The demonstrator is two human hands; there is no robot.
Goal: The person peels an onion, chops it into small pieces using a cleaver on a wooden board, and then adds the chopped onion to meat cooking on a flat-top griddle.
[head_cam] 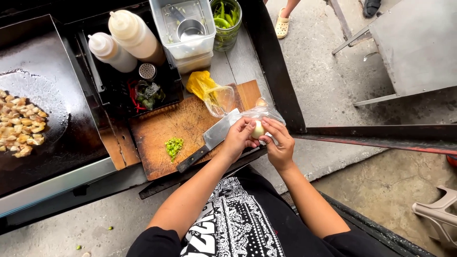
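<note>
Head view. Both forearms extend forward from the body and converge over the right end of the wooden cutting board (162,131). The left hand (239,138) is palm-down, its fingers curled inward, with the fingertips pressed on the left side of a small pale onion (258,129). The right hand (281,142) faces it from the other side, wrist bent; its fingers (273,126) arch over the top and right side of the onion, and its thumb lies underneath. Both hands therefore grip the same item between them, fingers narrow and closed on it.

The onion is small, rounded, smooth and cream-white, mostly covered by the fingers. It sits above the board's right edge, just in front of a clear plastic bag (259,112) that lies touching or very near the hands.

A cleaver (214,135) with a dark handle rests flat on the board, its blade partly under the left hand. A small pile of chopped green chilli (173,145) lies on the board left of the cleaver. A yellow bag (200,83) lies at the board's far edge.
</note>
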